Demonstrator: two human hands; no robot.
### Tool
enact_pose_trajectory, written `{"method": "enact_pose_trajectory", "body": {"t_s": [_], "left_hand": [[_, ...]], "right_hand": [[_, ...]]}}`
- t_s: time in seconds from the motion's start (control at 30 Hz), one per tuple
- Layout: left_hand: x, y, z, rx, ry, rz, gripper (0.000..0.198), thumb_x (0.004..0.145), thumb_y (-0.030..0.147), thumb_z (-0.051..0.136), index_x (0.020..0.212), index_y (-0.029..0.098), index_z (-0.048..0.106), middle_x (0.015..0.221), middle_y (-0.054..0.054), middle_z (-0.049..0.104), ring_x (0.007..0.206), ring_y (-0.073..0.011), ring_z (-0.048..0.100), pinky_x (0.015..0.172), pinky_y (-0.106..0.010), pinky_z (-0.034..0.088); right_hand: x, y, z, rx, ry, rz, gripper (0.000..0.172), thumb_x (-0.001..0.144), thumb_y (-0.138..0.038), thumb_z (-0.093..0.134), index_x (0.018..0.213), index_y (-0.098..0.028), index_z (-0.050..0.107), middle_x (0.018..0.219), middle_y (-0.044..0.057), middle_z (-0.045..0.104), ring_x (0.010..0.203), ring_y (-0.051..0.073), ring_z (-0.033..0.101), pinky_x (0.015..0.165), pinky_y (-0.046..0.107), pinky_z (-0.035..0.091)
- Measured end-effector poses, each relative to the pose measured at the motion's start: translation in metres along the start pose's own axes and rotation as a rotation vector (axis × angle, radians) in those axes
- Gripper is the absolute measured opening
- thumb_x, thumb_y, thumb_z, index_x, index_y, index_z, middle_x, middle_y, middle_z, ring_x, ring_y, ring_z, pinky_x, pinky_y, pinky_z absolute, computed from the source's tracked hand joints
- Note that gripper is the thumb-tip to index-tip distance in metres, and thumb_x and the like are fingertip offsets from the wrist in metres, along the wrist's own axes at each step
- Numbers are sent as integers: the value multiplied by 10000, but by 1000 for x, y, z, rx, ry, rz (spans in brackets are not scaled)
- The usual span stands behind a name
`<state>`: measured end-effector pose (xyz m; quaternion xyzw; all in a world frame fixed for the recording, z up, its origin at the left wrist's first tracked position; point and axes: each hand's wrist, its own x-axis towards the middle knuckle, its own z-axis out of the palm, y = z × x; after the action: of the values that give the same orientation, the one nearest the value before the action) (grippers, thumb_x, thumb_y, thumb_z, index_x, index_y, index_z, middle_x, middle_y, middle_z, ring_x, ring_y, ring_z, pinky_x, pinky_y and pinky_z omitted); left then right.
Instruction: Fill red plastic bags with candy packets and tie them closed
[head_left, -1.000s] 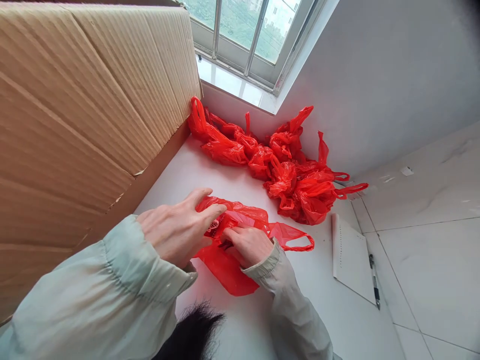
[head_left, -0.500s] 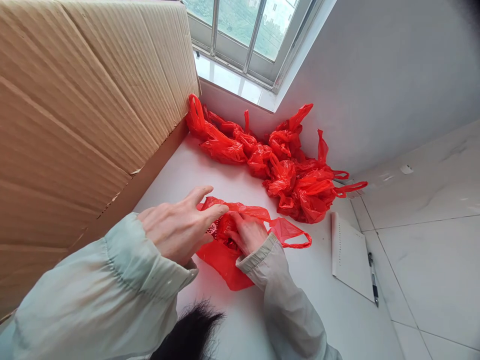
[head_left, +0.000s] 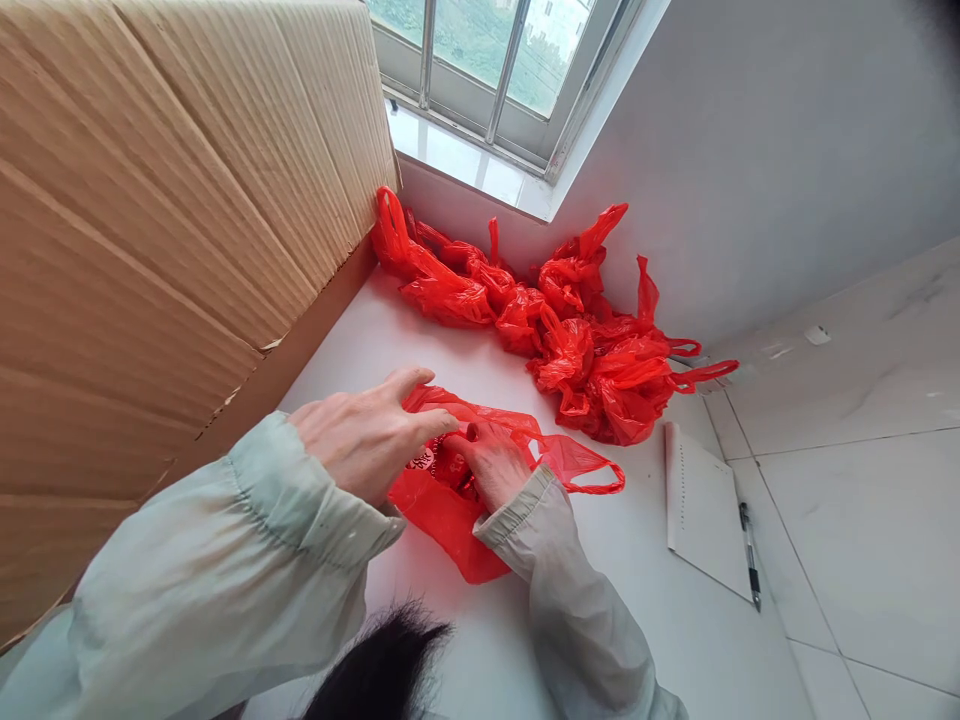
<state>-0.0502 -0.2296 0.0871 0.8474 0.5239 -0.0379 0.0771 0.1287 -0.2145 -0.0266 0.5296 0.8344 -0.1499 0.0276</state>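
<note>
A red plastic bag [head_left: 450,525] lies open on the white tabletop, one loop handle spread to the right. My left hand [head_left: 367,435] is over the bag's left edge, thumb and forefinger stretched apart; its lower fingers are hidden behind the palm. Inside the bag's mouth is my right hand [head_left: 499,465], its visible fingers bent and apart, touching the red contents. Beside my left thumb, among those contents, shows a dark red item with a round pale printed label [head_left: 424,458]. What lies deeper is covered by the bag and my hands.
Several bunched red plastic bags [head_left: 566,350] are heaped along the wall below the barred window [head_left: 487,60]. A large cardboard box [head_left: 187,230] stands close on the left. To the right lie a notepad [head_left: 705,520] and a pen [head_left: 750,560] beside the tiled wall.
My left hand has shifted slightly to the right along the bag's edge. Inside the bag, my right hand's fingers have lifted and bent more. The heaped bags have stayed put.
</note>
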Motion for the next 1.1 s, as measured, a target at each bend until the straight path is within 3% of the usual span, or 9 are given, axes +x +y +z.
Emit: {"method": "enact_pose_trajectory", "body": {"t_s": [0.23,0.37,0.47,0.57,0.67,0.77,0.87,1.0,1.1], "left_hand": [[11,-8,6,-40,-3,-25,539,651,213,637,1172,343,691,1373,-99,496,843,-303,694,652,-378,531],[17,-11,12,-36,-3,-5,578,615,195,672,1178,320,690,1373,-104,487,845,-294,699,674,-393,558],[21,-13,16,-48,125,71,430,723,162,631,1131,261,722,1354,-128,508,1040,-301,646,852,-413,548],[23,-12,11,-57,316,132,306,875,157,509,1034,239,757,1338,-124,545,1280,-331,473,1046,-476,433],[17,-2,2,-132,388,163,312,899,149,461,964,246,751,1236,-86,621,1241,-297,495,1038,-447,432],[7,15,-1,-186,253,202,334,922,148,398,979,245,713,988,-59,690,947,-221,636,804,-331,511],[8,32,5,-164,69,179,252,910,191,437,1043,231,647,907,-42,680,763,-203,659,606,-286,464],[30,40,19,-202,-1,42,236,875,336,551,1052,181,574,1001,-87,664,747,-224,657,556,-283,402],[43,38,32,-272,-16,53,209,861,386,568,893,180,585,858,-69,677,696,-215,623,582,-294,373]], "right_hand": [[1,11,0,22,32,41,326,910,-217,537,1212,-305,623,1133,73,639,962,232,620,758,324,483],[-1,22,0,174,70,47,258,870,-178,541,1088,-262,651,1031,43,692,883,206,648,740,299,491],[-6,29,-9,418,112,44,164,860,-186,554,982,-222,659,937,28,717,859,191,666,786,301,503],[-14,35,-21,637,192,-30,114,844,-205,576,915,-210,664,925,23,728,858,174,669,827,304,506],[-22,40,-30,790,239,-30,95,825,-226,606,888,-204,672,875,15,722,810,161,661,790,291,511],[-28,44,-37,883,212,-31,92,803,-263,643,861,-197,672,798,-4,694,730,142,636,725,272,508],[-35,46,-44,920,191,-76,108,800,-273,651,865,-190,674,761,-12,669,696,128,614,699,262,499],[-47,44,-55,941,203,-128,97,805,-229,647,888,-191,678,776,-8,676,707,125,617,708,262,506],[-53,42,-60,956,230,-164,82,818,-215,638,883,-197,684,806,4,700,752,142,646,740,279,528]]}}
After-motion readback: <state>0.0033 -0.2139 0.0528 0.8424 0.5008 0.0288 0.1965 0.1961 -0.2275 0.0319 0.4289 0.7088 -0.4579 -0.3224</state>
